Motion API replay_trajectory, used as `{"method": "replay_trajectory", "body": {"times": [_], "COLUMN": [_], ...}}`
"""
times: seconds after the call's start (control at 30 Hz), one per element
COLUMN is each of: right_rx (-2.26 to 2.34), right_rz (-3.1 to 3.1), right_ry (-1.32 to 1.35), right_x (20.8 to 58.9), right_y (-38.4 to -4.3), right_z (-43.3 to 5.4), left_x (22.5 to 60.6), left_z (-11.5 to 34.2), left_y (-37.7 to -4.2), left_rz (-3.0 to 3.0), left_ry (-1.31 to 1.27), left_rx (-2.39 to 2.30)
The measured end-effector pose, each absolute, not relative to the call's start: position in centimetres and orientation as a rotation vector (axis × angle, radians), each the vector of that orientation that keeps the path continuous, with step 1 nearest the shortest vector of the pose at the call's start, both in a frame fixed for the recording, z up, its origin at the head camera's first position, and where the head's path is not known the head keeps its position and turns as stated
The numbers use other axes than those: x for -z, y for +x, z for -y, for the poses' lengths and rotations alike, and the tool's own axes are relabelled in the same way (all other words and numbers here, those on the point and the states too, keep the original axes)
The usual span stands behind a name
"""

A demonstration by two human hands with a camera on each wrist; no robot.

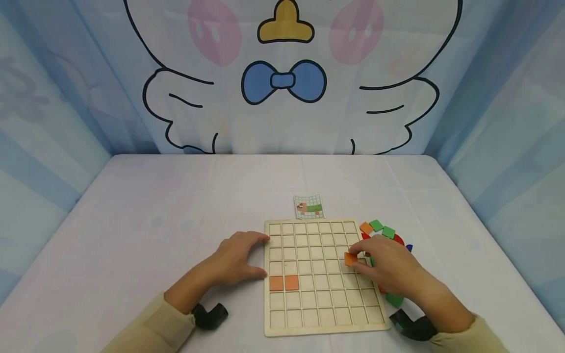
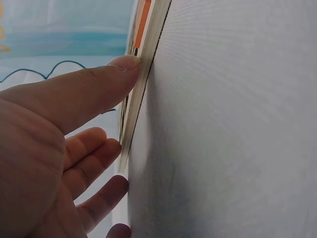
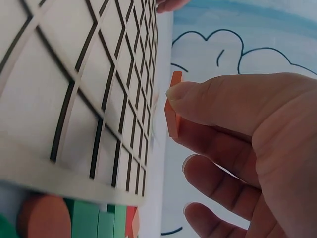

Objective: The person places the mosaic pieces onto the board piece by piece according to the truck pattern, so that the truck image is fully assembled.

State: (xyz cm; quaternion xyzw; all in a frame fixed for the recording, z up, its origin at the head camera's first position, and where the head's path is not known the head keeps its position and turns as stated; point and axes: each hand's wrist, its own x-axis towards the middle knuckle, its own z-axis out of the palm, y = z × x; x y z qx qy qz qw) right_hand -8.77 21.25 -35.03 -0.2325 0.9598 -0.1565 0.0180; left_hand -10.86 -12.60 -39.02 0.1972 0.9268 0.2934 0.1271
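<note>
A wooden grid board [image 1: 309, 314] lies flat on the table, two orange square tiles [image 1: 284, 283] set side by side in its left cells. My left hand [image 1: 234, 257] rests at the board's left edge, thumb and fingertips touching the rim; in the left wrist view its thumb [image 2: 99, 94] lies against the board's side. Over the board's right columns, my right hand [image 1: 393, 267] pinches another orange square tile [image 1: 350, 259] between thumb and fingers. The right wrist view shows this tile [image 3: 173, 106] edge-on, raised above the grid.
Right of the board lies a pile of loose pieces, including green tiles [image 1: 376, 225], an orange one [image 1: 366, 228] and a blue one [image 1: 409, 248], partly hidden by the right hand. A small picture card [image 1: 309, 206] with a grid pattern lies behind the board. A printed curtain [image 1: 282, 122] hangs behind the table.
</note>
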Motion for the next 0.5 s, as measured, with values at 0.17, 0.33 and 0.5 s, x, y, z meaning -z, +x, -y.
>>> {"method": "replay_trajectory", "body": {"times": [0.17,0.33,0.5], "right_rx": [0.463,0.48,0.52], "right_rz": [-2.982,-2.95,-2.89], "right_ry": [-0.767,-0.841,-0.879], "right_x": [35.0,35.1,35.4], "right_y": [-8.8,-8.9,-9.1], "right_z": [-20.1,-19.1,-18.0], "left_x": [39.0,39.0,39.1], "left_z": [12.5,12.5,12.6], "left_y": [-10.8,-10.8,-10.9], "left_rz": [-2.696,-2.699,-2.703], "left_ry": [0.57,0.582,0.593], "left_rx": [-0.853,-0.847,-0.849]}}
